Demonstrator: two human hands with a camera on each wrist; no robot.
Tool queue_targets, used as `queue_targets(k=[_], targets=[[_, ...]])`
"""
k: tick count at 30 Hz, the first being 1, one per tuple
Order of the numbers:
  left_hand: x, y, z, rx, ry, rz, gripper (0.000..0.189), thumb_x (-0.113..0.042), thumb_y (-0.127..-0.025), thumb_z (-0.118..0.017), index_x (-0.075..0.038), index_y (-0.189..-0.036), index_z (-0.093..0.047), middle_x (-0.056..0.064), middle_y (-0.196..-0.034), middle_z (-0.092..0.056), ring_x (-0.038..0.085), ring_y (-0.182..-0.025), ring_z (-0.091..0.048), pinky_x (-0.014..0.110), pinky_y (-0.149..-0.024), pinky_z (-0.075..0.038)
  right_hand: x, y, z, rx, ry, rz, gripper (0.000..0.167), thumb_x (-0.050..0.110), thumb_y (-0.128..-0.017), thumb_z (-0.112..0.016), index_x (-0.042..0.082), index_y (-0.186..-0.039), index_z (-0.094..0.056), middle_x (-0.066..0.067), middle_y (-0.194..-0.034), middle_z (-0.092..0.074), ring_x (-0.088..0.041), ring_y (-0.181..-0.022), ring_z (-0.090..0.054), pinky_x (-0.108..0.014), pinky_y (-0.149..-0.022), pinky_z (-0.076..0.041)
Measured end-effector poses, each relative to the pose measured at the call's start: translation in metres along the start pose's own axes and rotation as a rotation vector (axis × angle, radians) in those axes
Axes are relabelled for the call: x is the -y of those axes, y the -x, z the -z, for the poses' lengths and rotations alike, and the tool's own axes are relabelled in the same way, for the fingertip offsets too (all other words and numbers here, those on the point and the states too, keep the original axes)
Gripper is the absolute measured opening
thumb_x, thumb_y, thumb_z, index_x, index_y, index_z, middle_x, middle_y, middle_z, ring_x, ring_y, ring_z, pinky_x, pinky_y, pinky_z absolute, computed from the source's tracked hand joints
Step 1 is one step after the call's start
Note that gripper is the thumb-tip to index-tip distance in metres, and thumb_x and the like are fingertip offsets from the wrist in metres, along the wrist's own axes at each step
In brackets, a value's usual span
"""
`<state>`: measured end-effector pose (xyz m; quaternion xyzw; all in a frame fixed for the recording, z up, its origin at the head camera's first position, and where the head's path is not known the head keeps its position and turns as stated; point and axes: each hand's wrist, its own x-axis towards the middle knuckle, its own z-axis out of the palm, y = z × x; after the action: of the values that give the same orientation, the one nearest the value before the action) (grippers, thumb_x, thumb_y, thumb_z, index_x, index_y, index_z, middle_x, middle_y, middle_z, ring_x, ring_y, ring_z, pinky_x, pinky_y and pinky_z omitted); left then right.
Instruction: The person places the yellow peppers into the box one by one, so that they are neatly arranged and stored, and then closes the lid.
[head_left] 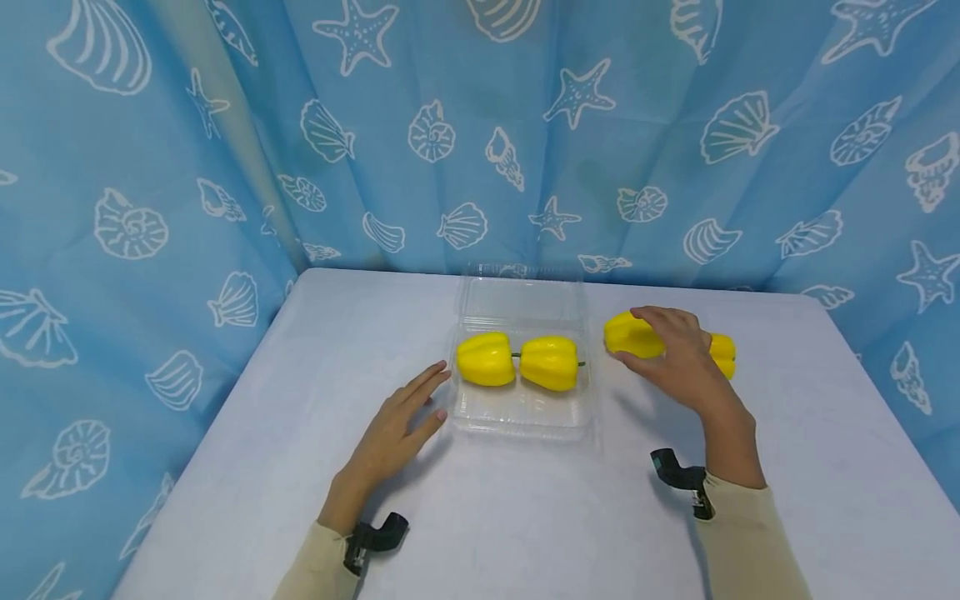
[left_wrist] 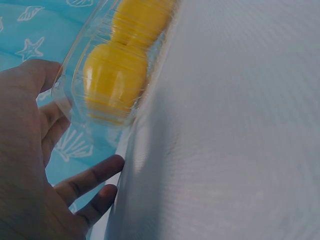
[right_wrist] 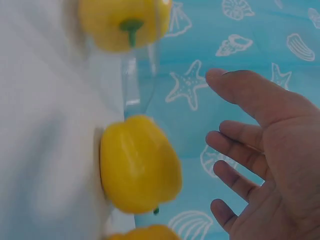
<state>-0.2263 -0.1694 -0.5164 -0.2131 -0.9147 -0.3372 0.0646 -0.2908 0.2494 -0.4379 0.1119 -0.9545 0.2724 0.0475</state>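
Two yellow bell peppers, a left one (head_left: 486, 359) and a right one (head_left: 550, 363), lie side by side in a clear plastic clamshell box (head_left: 517, 410), its lid folded back. My left hand (head_left: 393, 435) is beside the box's left edge, fingers spread and holding nothing; in the left wrist view its thumb (left_wrist: 47, 70) overlaps the box's rim. Over a third yellow pepper (head_left: 626, 333), right of the box, hovers my right hand (head_left: 678, 358). The right wrist view shows a gap between its relaxed fingers and that pepper (right_wrist: 140, 165). Partly behind this hand is another yellow pepper (head_left: 723, 354).
A white cloth covers the table (head_left: 525, 517). Behind it and along the left hangs a blue curtain (head_left: 450, 167) with white shell and starfish prints. Black camera mounts, one on the left wrist (head_left: 375, 537) and one on the right (head_left: 682, 479), stick out from the sleeves.
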Motion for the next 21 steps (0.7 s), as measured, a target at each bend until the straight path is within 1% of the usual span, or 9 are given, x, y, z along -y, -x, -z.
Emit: queue_targets(k=[3, 6, 9, 12, 15, 21], targets=[[0.000, 0.000, 0.000, 0.008, -0.003, 0.017, 0.057, -0.041, -0.103, -0.053, -0.034, -0.156, -0.035, -0.019, -0.162, -0.024, 0.014, -0.113, -0.058, 0.051, -0.108, -0.037, -0.009, 0.003, 0.004, -0.015, 0.018, 0.019, 0.071, 0.040, -0.090, -0.075, 0.008, -0.146, -0.046, -0.021, -0.150, -0.039, -0.046, -0.137, -0.022, -0.071, -0.098, -0.018], [0.000, 0.001, 0.001, 0.008, -0.006, 0.017, 0.057, -0.041, -0.103, -0.052, -0.034, -0.156, -0.035, -0.019, -0.162, -0.023, 0.014, -0.112, -0.058, 0.052, -0.108, -0.037, -0.020, 0.005, 0.007, -0.020, 0.039, 0.026, 0.068, 0.032, -0.089, -0.076, 0.006, -0.145, -0.046, -0.024, -0.148, -0.039, -0.048, -0.136, -0.022, -0.070, -0.096, -0.017], [0.000, 0.001, 0.002, 0.007, -0.005, 0.008, 0.056, -0.041, -0.103, -0.052, -0.035, -0.156, -0.034, -0.019, -0.162, -0.023, 0.014, -0.112, -0.058, 0.051, -0.107, -0.037, -0.031, 0.007, 0.012, -0.022, 0.060, -0.003, 0.068, 0.027, -0.089, -0.076, 0.005, -0.145, -0.045, -0.025, -0.149, -0.038, -0.049, -0.136, -0.021, -0.071, -0.097, -0.016], [0.000, 0.002, 0.002, 0.001, -0.011, -0.004, 0.056, -0.045, -0.104, -0.049, -0.035, -0.156, -0.033, -0.019, -0.162, -0.023, 0.013, -0.111, -0.057, 0.050, -0.106, -0.038, -0.040, 0.007, 0.018, -0.034, 0.072, -0.035, 0.069, 0.026, -0.088, -0.076, 0.005, -0.145, -0.044, -0.026, -0.149, -0.037, -0.050, -0.135, -0.021, -0.071, -0.096, -0.016], [0.000, 0.001, 0.002, -0.004, -0.016, -0.013, 0.056, -0.045, -0.104, -0.049, -0.033, -0.157, -0.034, -0.018, -0.162, -0.023, 0.012, -0.110, -0.057, 0.050, -0.105, -0.038, -0.048, 0.008, 0.023, -0.047, 0.073, -0.069, 0.070, 0.029, -0.089, -0.076, 0.006, -0.146, -0.044, -0.026, -0.150, -0.037, -0.050, -0.136, -0.020, -0.071, -0.096, -0.016], [-0.001, 0.001, 0.001, 0.006, -0.010, 0.006, 0.056, -0.046, -0.104, -0.049, -0.036, -0.157, -0.033, -0.020, -0.162, -0.022, 0.011, -0.111, -0.056, 0.050, -0.107, -0.037, -0.063, 0.013, 0.024, -0.039, 0.063, -0.131, 0.075, 0.036, -0.089, -0.076, 0.007, -0.149, -0.042, -0.026, -0.151, -0.035, -0.051, -0.138, -0.017, -0.072, -0.098, -0.014]])
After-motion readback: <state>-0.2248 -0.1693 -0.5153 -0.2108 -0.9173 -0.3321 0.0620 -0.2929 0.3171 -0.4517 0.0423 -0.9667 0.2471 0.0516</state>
